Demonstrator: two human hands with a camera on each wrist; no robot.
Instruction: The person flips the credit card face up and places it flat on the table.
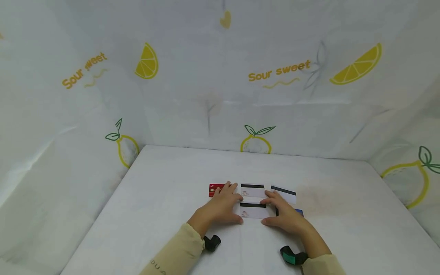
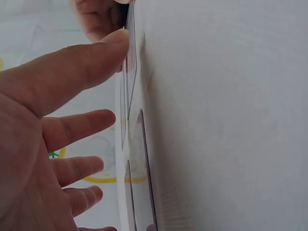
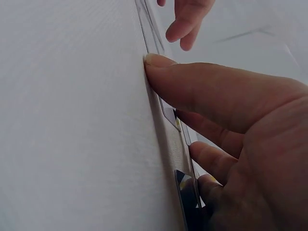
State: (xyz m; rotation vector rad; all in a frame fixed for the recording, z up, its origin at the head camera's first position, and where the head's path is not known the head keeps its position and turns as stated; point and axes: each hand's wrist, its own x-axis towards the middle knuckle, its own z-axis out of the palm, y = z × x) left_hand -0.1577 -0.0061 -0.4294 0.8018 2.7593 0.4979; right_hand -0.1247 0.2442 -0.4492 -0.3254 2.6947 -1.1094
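The lower white card [image 1: 253, 212] lies on the table [image 1: 137, 229] between the left hand [image 1: 220, 208] and right hand [image 1: 288, 217], thumbs near its bottom corners. Both hands' fingers are spread, the left's over a red card [image 1: 213, 189].

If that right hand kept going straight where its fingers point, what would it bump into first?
Probably the far middle white card, just ahead of the right hand. Height is hard to judge, so it might skim over instead.
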